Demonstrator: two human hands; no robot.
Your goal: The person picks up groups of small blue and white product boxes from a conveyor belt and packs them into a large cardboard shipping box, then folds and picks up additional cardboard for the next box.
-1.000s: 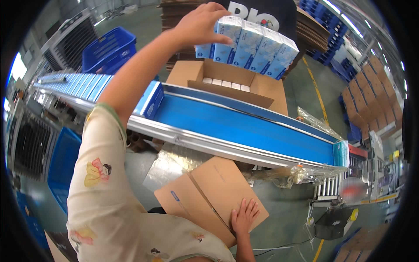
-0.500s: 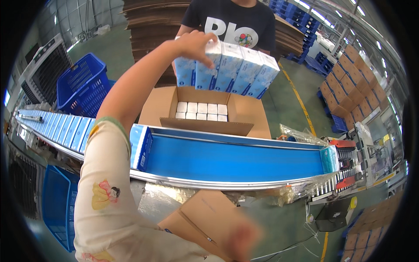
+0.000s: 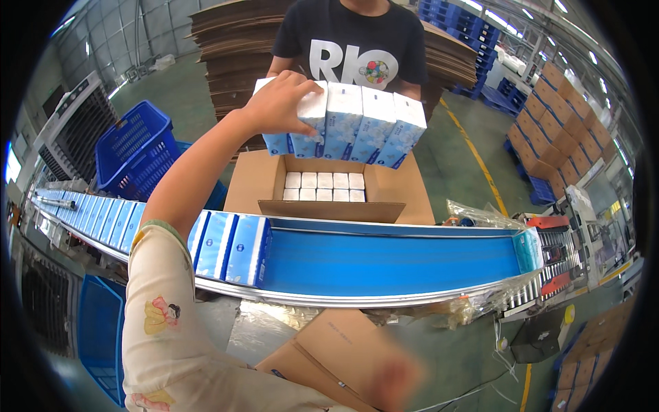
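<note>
Warehouse floor, green painted concrete with a yellow line; flattened brown cardboard sheets [image 3: 226, 62] stacked high at the back, blue plastic crates [image 3: 134, 154] with lattice walls on the left.

Blue conveyor belt [image 3: 391, 264] curves across the middle, smooth matte surface, metal rim along its near edge. More glossy white-and-blue packs [image 3: 230, 247] stand upright on it at the left, packed side by side in a long line.

Left hand [image 3: 278, 103] reaches out across the belt, its grip closed over the left end of a row of tissue packs [image 3: 350, 123]. These are rectangular, glossy film wrap, white with pale blue print, pressed together edge to edge and tilted. Row held in the air above the open carton [image 3: 326, 189], not touching it. Carton is plain brown corrugated board, flaps splayed outward, a layer of white pack ends already showing inside in two neat rows.

Right hand [image 3: 395, 381] is blurred at the lower edge, over a flat cardboard sheet [image 3: 343, 357]; cannot tell whether its grip is closed or loose.

A person in a dark printed shirt [image 3: 350, 48] stands just behind the carton.

Against half a second ago: row of packs sits about the same over the carton; line of packs on the belt reaches further right. A second ago the right hand lay flat and sharp on the cardboard.
</note>
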